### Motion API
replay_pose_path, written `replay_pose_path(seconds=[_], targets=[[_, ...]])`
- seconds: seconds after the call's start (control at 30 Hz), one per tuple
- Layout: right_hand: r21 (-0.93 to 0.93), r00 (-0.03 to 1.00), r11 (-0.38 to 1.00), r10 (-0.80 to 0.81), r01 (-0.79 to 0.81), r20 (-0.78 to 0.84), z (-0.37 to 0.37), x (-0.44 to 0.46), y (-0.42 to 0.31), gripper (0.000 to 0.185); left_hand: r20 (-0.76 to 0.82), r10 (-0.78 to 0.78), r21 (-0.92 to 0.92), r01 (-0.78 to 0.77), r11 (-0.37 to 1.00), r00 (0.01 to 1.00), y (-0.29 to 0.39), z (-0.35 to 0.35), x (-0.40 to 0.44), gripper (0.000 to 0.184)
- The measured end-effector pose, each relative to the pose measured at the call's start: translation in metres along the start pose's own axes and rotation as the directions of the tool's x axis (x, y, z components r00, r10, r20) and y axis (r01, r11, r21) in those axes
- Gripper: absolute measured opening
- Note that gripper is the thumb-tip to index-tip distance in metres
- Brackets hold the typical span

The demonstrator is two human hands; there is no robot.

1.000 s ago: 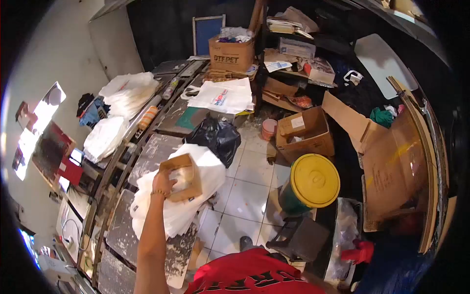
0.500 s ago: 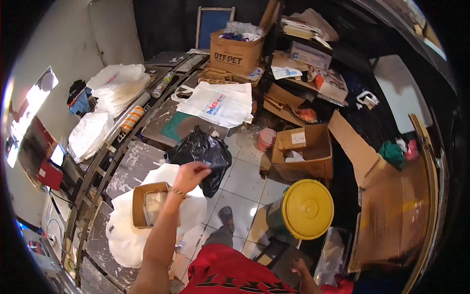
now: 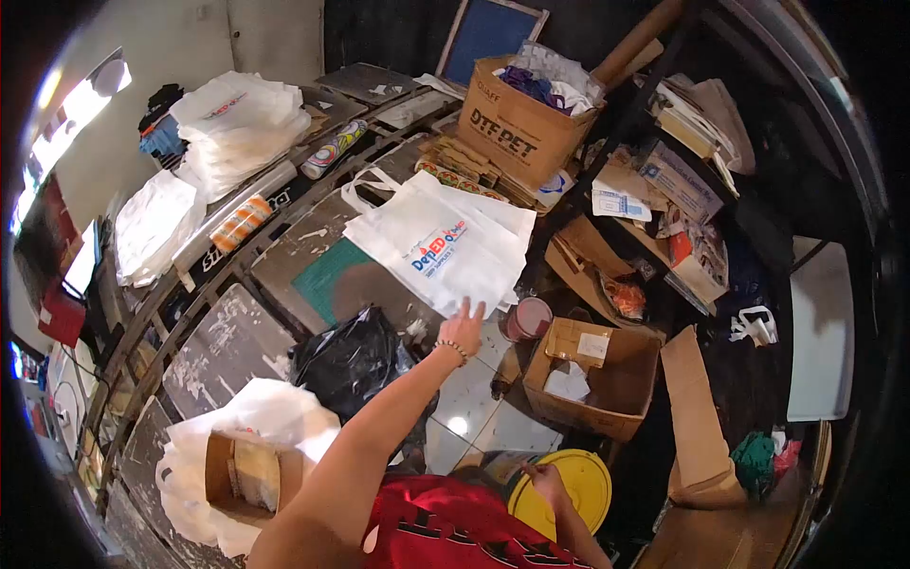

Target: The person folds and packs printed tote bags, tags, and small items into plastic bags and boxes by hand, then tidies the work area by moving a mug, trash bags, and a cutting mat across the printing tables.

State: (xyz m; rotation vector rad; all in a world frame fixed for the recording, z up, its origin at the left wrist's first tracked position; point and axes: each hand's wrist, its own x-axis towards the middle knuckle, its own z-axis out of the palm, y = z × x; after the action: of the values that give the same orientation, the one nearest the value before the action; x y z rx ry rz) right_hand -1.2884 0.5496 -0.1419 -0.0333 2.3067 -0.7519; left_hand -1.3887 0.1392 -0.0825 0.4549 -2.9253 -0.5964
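My left hand (image 3: 462,332) reaches forward with its fingers apart, at the lower edge of a white printed tote bag (image 3: 436,242) lying on the table. The fingertips meet or overlap the bag's edge; whether they touch it is unclear. My right hand (image 3: 547,482) is low, in front of the yellow lid (image 3: 569,498) of a bucket, its fingers curled and too small to read. A small open cardboard box (image 3: 220,472) rests on white bags (image 3: 284,412) at the lower left. Beside them lies a black plastic bag (image 3: 351,360).
Stacked white bags (image 3: 237,123) lie at the upper left, near rolls (image 3: 242,223). A full carton (image 3: 517,128) stands at the table's far end. On the tiled floor are an open carton (image 3: 597,389) and a pinkish bucket (image 3: 527,320). Flattened cardboard (image 3: 697,417) leans at the right.
My left hand has moved from the small box, past the black bag, to the printed tote. My right hand has come into view by the yellow lid. The camera view has turned and shifted.
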Motion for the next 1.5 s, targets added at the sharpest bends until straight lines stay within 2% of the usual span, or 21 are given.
replay_pose_path(seconds=[0.1,0.2,0.3,0.33,0.43,0.57,0.67,0.73,0.77,0.8,0.83,0.9,0.97,1.07,1.17,1.23,1.3,1.33,1.37,1.43,1.5], targets=[[-0.027,0.998,0.998,-0.047,0.049,0.050,-0.020,0.049,-0.045,0.054,-0.134,-0.047,0.146,0.067,0.987,0.990,-0.045,0.075,0.046,0.039],[-0.052,0.971,0.974,-0.216,0.223,0.105,-0.033,0.124,-0.054,0.051,0.096,0.035,0.208,-0.054,0.977,0.995,-0.065,0.041,0.077,0.026],[0.077,0.949,0.971,-0.236,0.225,0.210,-0.054,0.195,-0.097,0.043,-0.297,-0.008,0.170,0.061,0.983,0.955,-0.069,-0.038,0.119,0.025],[0.197,0.945,0.952,-0.272,0.236,0.182,-0.053,0.233,-0.101,0.040,-0.428,-0.145,0.211,0.255,0.944,0.892,-0.069,-0.073,0.145,0.027],[0.497,0.956,0.851,-0.264,0.168,0.128,-0.059,0.349,-0.132,0.040,-0.628,-0.105,0.107,0.220,0.970,0.771,-0.061,-0.204,0.184,0.030],[0.630,0.971,0.776,-0.180,0.041,0.159,-0.098,0.427,-0.233,0.082,-0.509,-0.166,-0.037,0.171,0.985,0.845,-0.002,-0.271,0.203,0.030],[0.672,0.952,0.737,-0.147,-0.076,0.269,-0.109,0.460,-0.284,0.104,-0.526,0.132,0.162,-0.053,0.985,0.840,0.001,-0.208,0.206,0.025],[0.697,0.939,0.694,-0.087,-0.183,0.332,-0.103,0.484,-0.291,0.108,-0.435,-0.024,-0.004,0.025,1.000,0.900,0.022,-0.158,0.202,0.018],[0.700,0.902,0.687,-0.154,-0.196,0.403,-0.106,0.481,-0.292,0.111,-0.403,-0.222,-0.245,0.130,0.961,0.888,0.032,-0.127,0.196,0.017],[0.709,0.858,0.676,-0.226,-0.203,0.461,-0.115,0.470,-0.302,0.113,-0.286,0.258,0.369,-0.142,0.918,0.923,0.015,-0.088,0.194,0.016],[0.724,0.813,0.660,-0.299,-0.202,0.500,-0.122,0.466,-0.313,0.115,-0.382,0.137,0.047,-0.129,0.991,0.914,0.029,-0.065,0.192,0.013],[0.729,0.864,0.613,-0.144,-0.304,0.482,-0.112,0.472,-0.318,0.098,0.003,-0.169,-0.059,0.169,0.984,0.986,0.040,-0.012,0.187,0.024],[0.716,0.895,0.655,-0.138,-0.239,0.425,-0.121,0.456,-0.331,0.075,-0.129,0.009,-0.129,-0.026,0.991,0.992,0.046,0.023,0.172,0.049],[0.692,0.851,0.722,-0.362,-0.003,0.381,-0.122,0.420,-0.360,0.050,-0.145,-0.143,0.078,0.156,0.985,0.979,0.070,-0.004,0.170,0.065],[0.739,0.812,0.671,-0.397,-0.061,0.427,-0.128,0.359,-0.425,0.044,-0.171,-0.351,0.043,0.363,0.931,0.920,0.044,-0.022,0.171,0.069],[0.796,0.727,0.605,-0.541,-0.012,0.422,-0.138,0.337,-0.466,0.045,-0.215,-0.321,0.156,0.357,0.921,0.923,0.016,-0.064,0.178,0.061],[0.916,0.391,0.337,-0.830,-0.215,0.397,-0.181,0.319,-0.502,0.047,-0.516,-0.285,-0.248,0.177,0.952,0.808,-0.071,-0.089,0.194,0.045],[0.952,0.402,0.297,-0.864,-0.080,0.303,-0.207,0.313,-0.515,0.050,-0.556,0.010,0.186,0.113,0.976,0.831,-0.046,-0.167,0.192,0.036],[0.967,0.398,0.248,-0.894,0.058,0.205,-0.228,0.313,-0.522,0.052,-0.498,-0.272,-0.161,0.220,0.962,0.824,-0.018,-0.228,0.184,0.038],[0.842,0.544,0.220,-0.833,0.493,-0.101,-0.251,0.324,-0.528,0.068,-0.527,-0.363,-0.496,0.070,0.866,0.769,0.000,-0.298,0.157,0.038],[0.775,0.502,0.186,-0.844,0.604,-0.188,-0.269,0.315,-0.537,0.088,-0.463,-0.441,-0.748,-0.073,0.660,0.769,0.019,-0.337,0.127,0.037]])
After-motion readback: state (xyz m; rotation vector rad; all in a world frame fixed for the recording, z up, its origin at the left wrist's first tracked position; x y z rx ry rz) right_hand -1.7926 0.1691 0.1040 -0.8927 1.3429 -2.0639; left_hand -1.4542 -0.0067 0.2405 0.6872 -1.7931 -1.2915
